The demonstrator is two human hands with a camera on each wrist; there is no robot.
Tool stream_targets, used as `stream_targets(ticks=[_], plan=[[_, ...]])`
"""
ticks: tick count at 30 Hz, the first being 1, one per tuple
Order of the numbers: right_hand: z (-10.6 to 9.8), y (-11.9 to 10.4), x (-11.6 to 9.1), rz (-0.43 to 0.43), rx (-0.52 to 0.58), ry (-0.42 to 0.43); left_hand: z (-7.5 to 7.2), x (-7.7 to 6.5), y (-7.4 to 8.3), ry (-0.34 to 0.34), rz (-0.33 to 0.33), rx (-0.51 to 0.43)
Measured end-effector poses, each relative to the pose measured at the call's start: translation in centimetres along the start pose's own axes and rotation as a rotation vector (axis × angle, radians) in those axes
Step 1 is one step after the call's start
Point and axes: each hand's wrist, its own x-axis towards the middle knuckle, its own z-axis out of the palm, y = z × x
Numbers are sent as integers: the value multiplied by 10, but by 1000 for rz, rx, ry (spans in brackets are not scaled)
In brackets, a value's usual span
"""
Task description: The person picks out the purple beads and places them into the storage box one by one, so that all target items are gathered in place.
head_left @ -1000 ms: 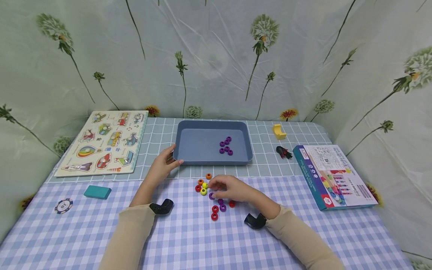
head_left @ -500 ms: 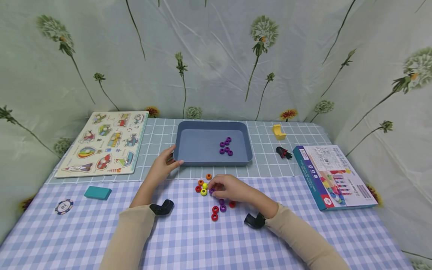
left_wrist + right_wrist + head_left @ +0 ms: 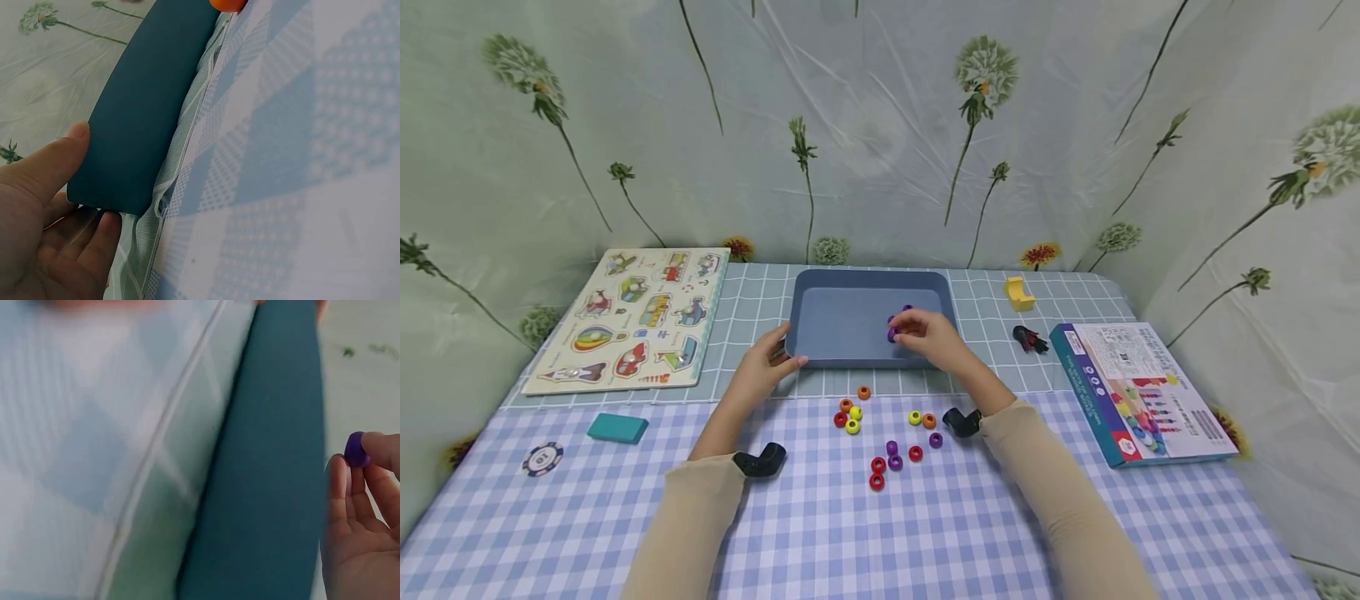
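My right hand is over the right part of a blue-grey tray. Between thumb and fingertips it pinches a purple bead, plainly seen in the right wrist view above the tray's wall. Several other purple beads lie in the tray, partly hidden by this hand. At the tray's front left corner my left hand holds on, thumb against the wall and fingers around the end. In front of the tray, loose beads lie on the checked cloth: purple, red, yellow and orange.
A picture puzzle board lies at the back left, with a teal block and a poker chip before it. To the right are a yellow piece, a small black-and-red figure and a flat toy box.
My right hand has picked up a purple bead from the cloth and moved it forward over the tray, uncovering yellow, orange and purple beads. The left hand has stayed at the tray's corner.
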Motion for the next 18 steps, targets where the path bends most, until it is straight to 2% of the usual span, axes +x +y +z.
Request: stream_targets(ticks=[3, 7, 18], plan=[[-5, 19, 11, 68, -51, 9, 0, 0, -1, 1, 3, 0], [-7, 41, 21, 118, -126, -4, 0, 1, -1, 1, 11, 7], [-7, 47, 27, 113, -237, -40, 1, 1, -2, 8, 4, 6]])
